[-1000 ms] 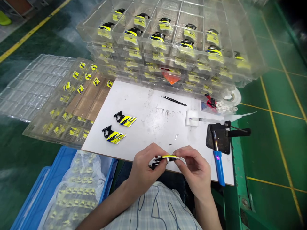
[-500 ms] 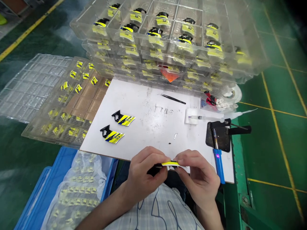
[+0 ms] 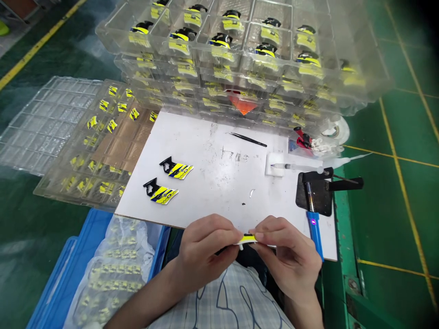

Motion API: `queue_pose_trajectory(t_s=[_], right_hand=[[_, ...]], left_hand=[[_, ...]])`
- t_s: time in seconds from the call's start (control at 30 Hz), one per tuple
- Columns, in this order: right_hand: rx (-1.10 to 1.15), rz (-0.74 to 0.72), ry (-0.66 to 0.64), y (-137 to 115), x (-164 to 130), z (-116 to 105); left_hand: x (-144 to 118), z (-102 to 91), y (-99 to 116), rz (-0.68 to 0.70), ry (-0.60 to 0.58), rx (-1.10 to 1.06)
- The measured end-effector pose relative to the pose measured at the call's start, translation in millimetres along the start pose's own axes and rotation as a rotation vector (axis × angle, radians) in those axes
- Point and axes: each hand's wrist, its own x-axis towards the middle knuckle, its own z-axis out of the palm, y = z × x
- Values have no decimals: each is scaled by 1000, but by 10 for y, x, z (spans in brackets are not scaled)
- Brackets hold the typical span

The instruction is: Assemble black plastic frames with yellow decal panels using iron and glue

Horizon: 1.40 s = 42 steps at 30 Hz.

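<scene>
Yellow plastic part [image 3: 247,238], small with black edging, pinched between both hands at the near edge of a white board [image 3: 219,178]. Left hand [image 3: 204,251] closed around its dark end, right hand [image 3: 284,253] nipping the yellow end between thumb and fingertip. Two matching finished parts [image 3: 168,180] lying well apart on the board's left side. Stacked clear trays [image 3: 240,59] of the same parts behind; tweezers [image 3: 247,140], syringe [image 3: 291,167] and blue-handled soldering iron [image 3: 313,226] on the right. Best done with light, even fingertip pressure, edges lined up before pressing, part kept level to avoid bending.
</scene>
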Motion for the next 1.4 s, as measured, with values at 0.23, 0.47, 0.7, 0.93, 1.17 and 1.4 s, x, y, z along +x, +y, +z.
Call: queue_pose_trajectory(t_s=[0.23,0.47,0.7,0.93,1.17,1.4], right_hand=[[47,194,50,29,21,0],[43,437,112,94,90,73],[-605,478,576,370,-390,-601],[-948,851,498,567,-791,-1194],[-415,947,382,-75,-1084,-1267],[-592,751,134,-115,-636,-1164]], left_hand=[[-75,15,-41,-217,-94,-189],[-148,73,-49,-973,-181,-743],[-129,167,-196,-1163,-4,-941],[-143,238,-290,-1152,14,-819],[-274,356,-507,-1123,48,-696],[-316,384,-555,-1063,38,-636]])
